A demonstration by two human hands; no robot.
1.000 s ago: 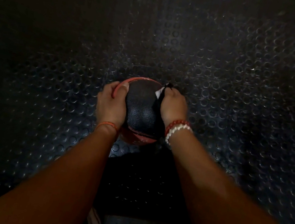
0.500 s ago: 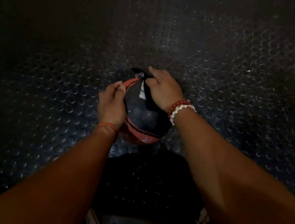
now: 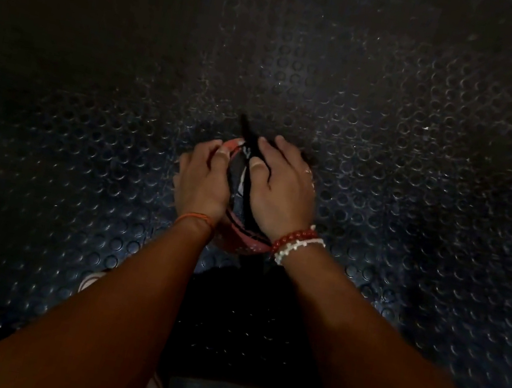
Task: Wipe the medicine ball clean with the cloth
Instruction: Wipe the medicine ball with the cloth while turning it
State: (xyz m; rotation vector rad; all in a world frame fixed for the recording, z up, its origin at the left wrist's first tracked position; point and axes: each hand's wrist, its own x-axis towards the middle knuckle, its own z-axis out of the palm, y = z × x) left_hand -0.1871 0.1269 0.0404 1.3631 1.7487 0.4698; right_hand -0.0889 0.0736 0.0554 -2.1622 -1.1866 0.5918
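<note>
- Black rubber floor [image 3: 393,143], covered with raised round studs, fills the head view; lighting is dim.
- Ball [image 3: 238,240]: rests low at the centre of the view, between both hands, on or just above the floor; contact with the floor cannot be confirmed. Visible surface: a dark textured panel between the hands and a red panel at the near edge.
- Left hand [image 3: 203,181]: placed on the left side of the ball. Fingers are curved over the upper left rim and grip the ball, with the fingertips at the red edge.
- Right hand [image 3: 282,191]: placed on the top right of the ball, palm down. Thumb and forefinger pinch the cloth; the remaining fingers spread over the far side of the ball.
- Cloth [image 3: 249,145]: black, pressed against the ball under the right palm. One end sticks up past the fingertips, over the far rim of the ball.
- Bracelets [image 3: 297,242]: one red beaded and one white beaded, on the right wrist.
- Thread [image 3: 195,218]: orange, on the left wrist.
- Shoe [image 3: 89,279]: pale, partly visible beside the left forearm.
</note>
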